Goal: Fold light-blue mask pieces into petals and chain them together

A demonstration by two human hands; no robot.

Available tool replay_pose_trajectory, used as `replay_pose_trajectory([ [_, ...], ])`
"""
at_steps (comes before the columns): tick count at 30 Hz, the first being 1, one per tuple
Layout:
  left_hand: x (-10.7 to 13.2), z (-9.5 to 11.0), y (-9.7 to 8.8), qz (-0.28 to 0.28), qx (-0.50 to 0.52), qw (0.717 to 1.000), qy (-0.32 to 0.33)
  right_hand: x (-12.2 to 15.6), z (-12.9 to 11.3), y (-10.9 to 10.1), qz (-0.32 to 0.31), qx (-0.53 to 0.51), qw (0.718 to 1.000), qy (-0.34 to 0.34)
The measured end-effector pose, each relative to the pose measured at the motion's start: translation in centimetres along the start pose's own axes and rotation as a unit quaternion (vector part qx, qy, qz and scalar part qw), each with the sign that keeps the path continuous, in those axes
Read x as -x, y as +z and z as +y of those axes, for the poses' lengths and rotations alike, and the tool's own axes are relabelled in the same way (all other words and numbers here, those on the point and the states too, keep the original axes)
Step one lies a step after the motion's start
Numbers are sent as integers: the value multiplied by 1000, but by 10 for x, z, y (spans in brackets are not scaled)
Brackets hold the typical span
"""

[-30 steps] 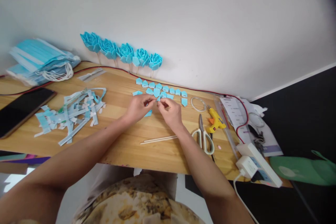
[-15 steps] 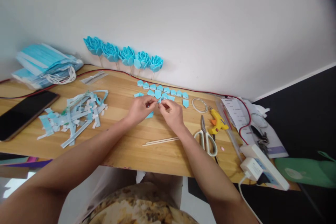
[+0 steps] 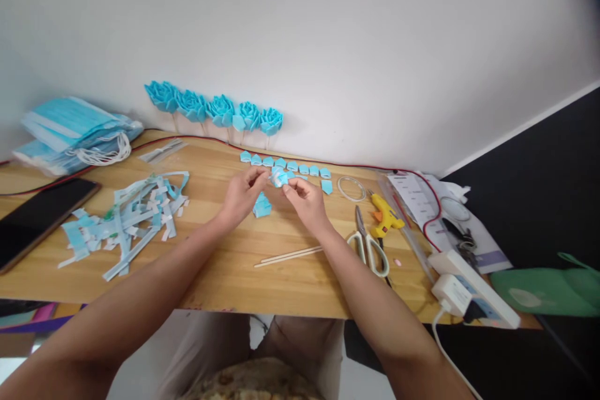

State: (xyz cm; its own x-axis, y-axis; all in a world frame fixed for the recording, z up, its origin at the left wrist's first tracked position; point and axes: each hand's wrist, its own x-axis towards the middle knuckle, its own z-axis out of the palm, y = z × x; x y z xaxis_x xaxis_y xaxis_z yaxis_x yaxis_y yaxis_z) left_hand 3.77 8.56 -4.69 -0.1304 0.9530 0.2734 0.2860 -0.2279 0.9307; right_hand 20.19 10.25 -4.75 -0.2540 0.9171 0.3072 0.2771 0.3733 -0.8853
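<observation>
Between my hands, above the table, is a small light-blue fabric piece with a pale side showing. The thumb and fingers of my right hand pinch its right edge. At its left edge, my left hand has thumb and fingertips closed together, apparently on the same piece. Below them lie a few more blue fabric pieces. A row of folded blue petals runs behind my hands, and a single petal rests to the right.
Blue fabric flowers on sticks lean against the wall. Scraps, a phone and face masks lie left. To the right are scissors, a yellow glue gun, clear tape and a power strip. Sticks lie in front.
My hands have moved slightly apart, and the blue piece between them now shows more of its surface, including a pale side. The view has shifted a little.
</observation>
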Motion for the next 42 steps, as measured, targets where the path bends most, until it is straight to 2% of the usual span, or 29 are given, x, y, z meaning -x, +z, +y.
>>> replay_pose_trajectory([
  [2, -2, 1, -1, 4, 63, 997, -43, 0, -1, -1, -16, -41, 999, 5],
  [5, -2, 4, -2, -58, 132, 984, -101, -1, 0, -2, -35, -56, 998, 11],
  [8, -1, 5, 0, -104, 153, 976, -116, -1, 2, -2, -43, -46, 998, 14],
  [13, 1, 4, 3, -84, 147, 982, -81, -1, 3, -1, -74, -52, 996, 25],
  [18, 0, 1, 6, -76, 137, 986, -63, -3, 7, 0, -60, -17, 998, 33],
  [26, -2, -7, 6, -88, 155, 982, -67, -5, 13, -2, -43, -9, 998, 42],
  [32, -2, -4, 5, -77, 148, 983, -81, -7, 15, -4, -59, -55, 994, 78],
  [37, -3, -8, 6, -74, 140, 985, -65, -7, 13, -1, -26, -49, 995, 81],
  [42, -4, -9, 5, -64, 148, 984, -74, -6, 14, 2, -20, -66, 995, 78],
])
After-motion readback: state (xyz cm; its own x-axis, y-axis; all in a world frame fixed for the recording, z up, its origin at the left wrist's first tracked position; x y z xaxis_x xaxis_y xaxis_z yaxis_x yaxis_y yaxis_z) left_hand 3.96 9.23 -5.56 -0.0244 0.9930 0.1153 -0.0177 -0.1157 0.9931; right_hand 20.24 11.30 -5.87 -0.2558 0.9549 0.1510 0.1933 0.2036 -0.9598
